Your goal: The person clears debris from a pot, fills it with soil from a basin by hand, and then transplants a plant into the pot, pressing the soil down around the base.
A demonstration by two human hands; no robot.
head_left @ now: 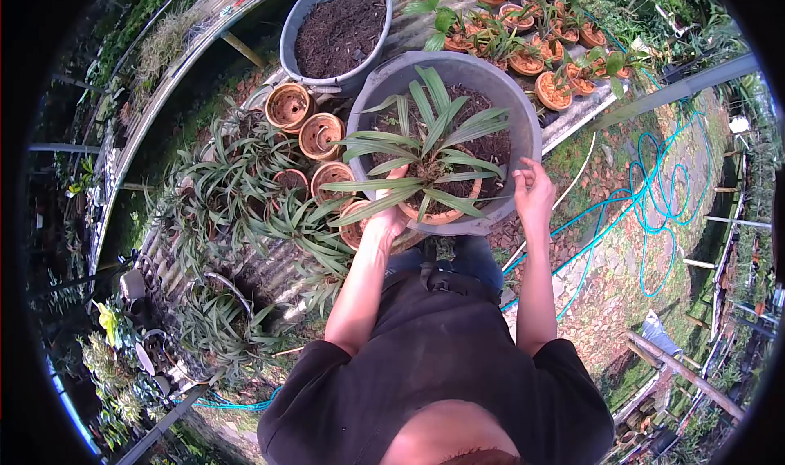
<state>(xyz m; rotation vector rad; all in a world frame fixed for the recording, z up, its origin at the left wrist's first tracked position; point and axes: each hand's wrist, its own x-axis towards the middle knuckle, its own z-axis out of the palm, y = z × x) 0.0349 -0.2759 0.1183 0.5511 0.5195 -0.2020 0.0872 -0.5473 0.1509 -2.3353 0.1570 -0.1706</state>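
My left hand (388, 217) is closed on the left side of a clay pot (442, 216), its fingers partly hidden under the leaves. A plant (433, 150) with long, strap-like green leaves stands in this pot and fans out over a large grey tub (529, 114). Dark soil (491, 148) fills part of the tub below the leaves. My right hand (535, 189) is at the tub's right rim, loosely curled with thumb and fingers apart, and nothing shows in it.
A second grey tub (288, 42) of dark soil stands behind. Clay pots (320, 136) and strap-leaved plants (237, 175) crowd the left. Small potted plants (554, 91) fill the bench at the back right. A blue hose (630, 195) lies looped on the ground.
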